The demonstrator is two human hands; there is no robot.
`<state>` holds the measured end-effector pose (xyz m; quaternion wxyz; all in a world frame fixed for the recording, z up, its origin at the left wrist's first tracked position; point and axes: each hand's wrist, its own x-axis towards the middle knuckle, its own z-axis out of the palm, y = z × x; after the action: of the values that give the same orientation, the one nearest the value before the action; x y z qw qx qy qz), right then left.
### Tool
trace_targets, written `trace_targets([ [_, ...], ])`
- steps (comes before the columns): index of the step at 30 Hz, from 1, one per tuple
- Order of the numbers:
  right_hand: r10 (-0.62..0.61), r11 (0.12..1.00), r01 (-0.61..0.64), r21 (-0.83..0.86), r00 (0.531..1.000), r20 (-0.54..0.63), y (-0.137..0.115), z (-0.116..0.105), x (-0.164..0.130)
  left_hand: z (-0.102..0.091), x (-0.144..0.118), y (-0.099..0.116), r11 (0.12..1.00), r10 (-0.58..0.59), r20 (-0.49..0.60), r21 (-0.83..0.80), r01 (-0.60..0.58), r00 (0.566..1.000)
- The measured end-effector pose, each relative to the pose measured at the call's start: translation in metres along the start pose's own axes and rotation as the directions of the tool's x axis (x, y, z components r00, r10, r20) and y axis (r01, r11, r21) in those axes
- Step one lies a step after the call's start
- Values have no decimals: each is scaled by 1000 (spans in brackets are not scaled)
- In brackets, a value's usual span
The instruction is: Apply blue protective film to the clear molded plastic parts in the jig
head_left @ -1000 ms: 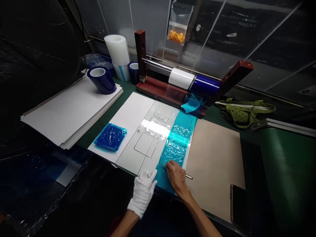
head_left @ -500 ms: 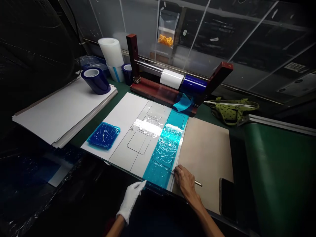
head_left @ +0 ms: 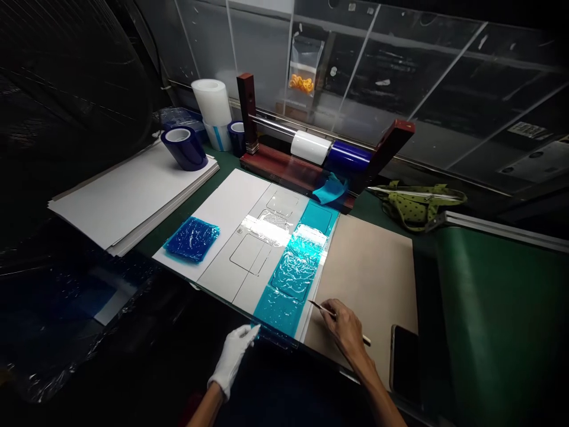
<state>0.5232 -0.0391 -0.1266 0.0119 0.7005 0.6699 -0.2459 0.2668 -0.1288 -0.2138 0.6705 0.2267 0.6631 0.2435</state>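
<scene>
A translucent blue film strip (head_left: 278, 311) lies wrinkled and shiny over the right part of a pale sheet (head_left: 222, 281) printed with rounded rectangles. My left hand (head_left: 233, 356), in a white glove, is closed at the sheet's front edge, its fingertips pinching the near end of the film. My bare right hand (head_left: 344, 327) grips a slim craft knife (head_left: 316, 305), pointed tip to the left and pale handle end showing below the palm. It hovers over brown board (head_left: 368, 261), just right of the film. A stack of small blue film squares (head_left: 192, 240) rests on the sheet's left part.
Behind stands a dark red wooden roll holder (head_left: 275, 163) with a white roll (head_left: 310, 147) and a blue film roll (head_left: 351, 155). Left are a paper stack (head_left: 120, 204) and a blue tape roll (head_left: 184, 151). A phone (head_left: 403, 359) and green roll (head_left: 502, 314) lie right.
My right hand has moved right, carrying the knife off the film's edge. My left hand has shifted slightly left at the film's near end. The camera view has shifted a little.
</scene>
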Motion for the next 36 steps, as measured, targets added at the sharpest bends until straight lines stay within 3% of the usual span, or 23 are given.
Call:
trace_targets([
  [3, -73, 988, 68, 142, 997, 32, -21, 7, 25, -1, 3, 1, 1000, -5, 17, 6, 5, 1000],
  [8, -109, 990, 100, 104, 990, 88, -49, 25, 66, 2, 3, 0, 998, 54, -4, 17, -54, 999],
  [13, -65, 997, 60, 45, 992, 109, -50, 30, 74, -2, -14, -15, 1000, 25, 26, 12, -26, 999],
  [16, -55, 998, 52, 30, 991, 124, -48, 31, 74, -17, -25, -22, 1000, 9, -2, 2, -9, 1000],
  [18, -53, 998, 50, 30, 990, 132, -48, 30, 73, -38, -28, -17, 1000, 21, -54, 0, -21, 998],
  [21, -48, 998, 43, 40, 991, 125, -52, 28, 69, -86, -21, 7, 997, 75, -178, 24, -72, 981],
  [25, -17, 993, 6, 116, 996, 90, -60, 22, 54, -170, 9, 54, 979, 198, -381, 118, -165, 903],
  [29, 40, 979, -53, 199, 997, 69, -68, 21, 40, -238, 48, 94, 965, 258, -475, 166, -203, 841],
  [32, 72, 978, -79, 195, 997, 42, -75, 24, 34, -263, 70, 115, 955, 296, -474, 169, -245, 829],
  [36, 87, 979, -87, 184, 996, 10, -84, 26, 31, -274, 89, 129, 942, 334, -429, 183, -282, 839],
])
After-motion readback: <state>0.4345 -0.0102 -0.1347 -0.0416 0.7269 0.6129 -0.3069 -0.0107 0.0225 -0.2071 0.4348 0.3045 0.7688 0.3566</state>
